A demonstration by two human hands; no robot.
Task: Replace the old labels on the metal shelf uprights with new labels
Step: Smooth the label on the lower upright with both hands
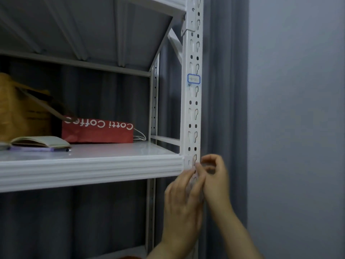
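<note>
A white metal shelf upright (192, 113) with rows of slots runs down the right of the shelf unit. A blue-bordered label (193, 79) with faint handwriting is stuck on its front face, well above my hands. My left hand (182, 200) and my right hand (215, 176) meet at the front of the upright just below the shelf edge, fingertips touching or nearly touching each other. Both are motion-blurred. The right thumb and fingers are curled together in a pinch. Whether a label is between the fingers is hidden.
A white shelf board (89, 167) juts left from the upright. On it sit a red Cotti Coffee paper bag (97, 131), a brown bag (20, 111) and an open notebook (41, 142) with a pen. Grey curtain (224, 90) hangs behind; a plain wall (298, 109) is at right.
</note>
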